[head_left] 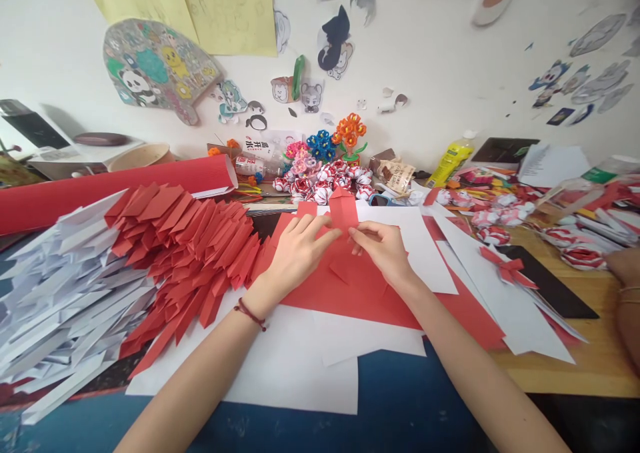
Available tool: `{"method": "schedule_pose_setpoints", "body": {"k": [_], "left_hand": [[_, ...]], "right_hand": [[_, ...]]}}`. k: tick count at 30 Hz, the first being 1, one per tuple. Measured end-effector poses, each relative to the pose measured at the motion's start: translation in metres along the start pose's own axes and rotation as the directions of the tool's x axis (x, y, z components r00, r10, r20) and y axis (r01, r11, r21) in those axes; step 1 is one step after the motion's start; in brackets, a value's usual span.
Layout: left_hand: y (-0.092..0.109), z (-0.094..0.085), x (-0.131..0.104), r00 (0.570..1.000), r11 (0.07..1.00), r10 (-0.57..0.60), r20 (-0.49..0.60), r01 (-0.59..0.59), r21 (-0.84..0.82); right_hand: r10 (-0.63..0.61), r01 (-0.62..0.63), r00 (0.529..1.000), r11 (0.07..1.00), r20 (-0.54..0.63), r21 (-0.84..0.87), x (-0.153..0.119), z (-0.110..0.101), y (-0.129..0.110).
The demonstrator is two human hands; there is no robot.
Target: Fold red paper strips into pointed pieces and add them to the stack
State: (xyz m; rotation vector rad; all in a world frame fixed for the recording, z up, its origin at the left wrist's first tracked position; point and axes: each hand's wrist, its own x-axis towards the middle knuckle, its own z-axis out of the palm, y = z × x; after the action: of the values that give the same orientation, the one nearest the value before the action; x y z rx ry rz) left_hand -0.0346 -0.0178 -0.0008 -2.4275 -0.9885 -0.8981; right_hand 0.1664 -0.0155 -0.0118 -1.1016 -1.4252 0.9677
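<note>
A red paper strip [344, 208] with a folded, pointed far end lies in front of me, between my hands. My left hand [304, 245] is at its left edge, with the fingers bent and the thumb held apart from them. On the other side, my right hand [384, 248] pinches the strip's near right part between thumb and fingertips; the exact grip is partly hidden. Beneath both hands is a large red paper sheet [360, 300], which lies over white sheets [300, 360]. A small folded red piece [339, 271] rests on the red sheet.
Left are piles of folded red paper pieces [185, 240] and white ones [75, 293], with a red corrugated roll [115, 190] behind. Paper flowers [325, 180] stand along the wall. A yellow bottle [453, 158] is at the back right. Another person's arm [627, 293] shows at the right edge.
</note>
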Motion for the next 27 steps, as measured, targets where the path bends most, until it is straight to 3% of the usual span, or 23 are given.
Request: {"method": "schedule_pose_setpoints", "body": {"k": [4, 7, 12, 16, 19, 23, 27], "left_hand": [[-0.003, 0.0, -0.001, 0.999, 0.999, 0.051, -0.007, -0.051, -0.009], [-0.003, 0.001, 0.001, 1.0, 0.996, 0.021, 0.006, -0.021, -0.088], [0.001, 0.005, 0.003, 0.985, 0.938, -0.168, -0.037, 0.148, -0.313], [0.003, 0.01, 0.004, 0.929, 0.821, -0.367, -0.045, 0.301, -0.484], [0.004, 0.012, 0.005, 0.879, 0.702, -0.473, 0.06, 0.417, -0.577], [0.008, 0.011, 0.006, 0.859, 0.596, -0.445, 0.254, 0.496, -0.632], [0.012, 0.009, 0.007, 0.842, 0.575, -0.475, 0.254, 0.516, -0.635]], "right_hand": [[-0.021, 0.021, 1.0, 0.999, 0.015, -0.031, -0.001, 0.0, -0.001], [-0.031, 0.032, 0.999, 0.999, 0.032, -0.038, -0.002, 0.0, -0.003], [-0.016, 0.015, 0.996, 1.0, 0.091, 0.006, -0.004, 0.002, -0.007], [-0.011, 0.007, 0.994, 0.999, 0.111, 0.038, -0.006, 0.003, -0.008], [-0.018, 0.011, 0.992, 0.998, 0.128, 0.059, -0.005, 0.003, -0.007], [-0.03, 0.017, 0.99, 0.996, 0.14, 0.088, -0.004, 0.003, -0.007], [-0.023, 0.007, 0.987, 0.995, 0.158, 0.102, -0.004, 0.003, -0.009]]}}
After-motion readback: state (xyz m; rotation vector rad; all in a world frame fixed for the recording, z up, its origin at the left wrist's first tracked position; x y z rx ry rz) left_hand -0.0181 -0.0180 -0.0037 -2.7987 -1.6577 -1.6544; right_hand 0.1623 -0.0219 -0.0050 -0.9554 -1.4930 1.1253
